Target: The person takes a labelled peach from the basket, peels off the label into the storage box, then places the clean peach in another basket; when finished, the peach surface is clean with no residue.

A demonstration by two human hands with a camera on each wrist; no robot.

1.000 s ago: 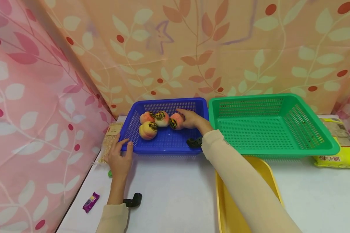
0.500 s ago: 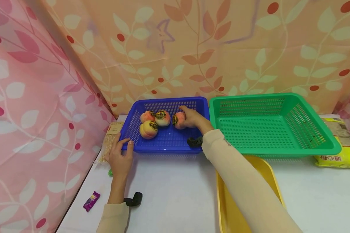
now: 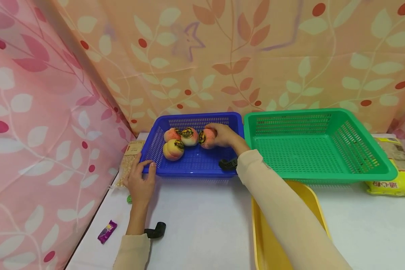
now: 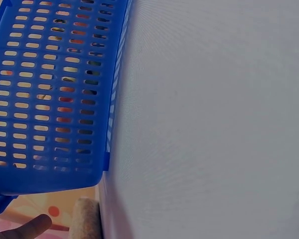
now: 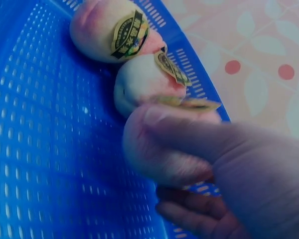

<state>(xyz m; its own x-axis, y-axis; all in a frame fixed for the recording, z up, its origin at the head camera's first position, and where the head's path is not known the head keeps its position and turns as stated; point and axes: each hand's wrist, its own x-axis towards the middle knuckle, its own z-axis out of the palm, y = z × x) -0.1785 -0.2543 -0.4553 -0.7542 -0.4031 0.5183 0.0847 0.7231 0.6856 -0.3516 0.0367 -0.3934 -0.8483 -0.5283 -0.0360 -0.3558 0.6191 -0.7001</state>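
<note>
My right hand [image 3: 224, 135] grips a pink peach [image 3: 207, 138] with a dark label, thumb on one side and fingers beneath it in the right wrist view. Beside that peach sit three others in the blue basket [image 3: 192, 174]: a yellowish peach [image 3: 173, 150] in front, a pale peach [image 3: 189, 137] and a pink peach [image 3: 172, 134] behind. The pale one lies right next to the held peach. My left hand [image 3: 141, 183] rests at the basket's front left corner, fingers at the rim. Its thumb [image 4: 35, 226] stretches out below the basket corner in the left wrist view.
A green basket [image 3: 317, 176] stands right of the blue one, with a yellow tray [image 3: 256, 232] in front, partly under my right sleeve. A bag of grains [image 3: 126, 165] lies at left, a yellow packet [image 3: 398, 183] at right. A purple wrapped candy [image 3: 107, 231] lies on the white table.
Over the last second the right hand and its peach shifted slightly right, away from the pale peach, then turned a little. The left hand stays at the basket corner.
</note>
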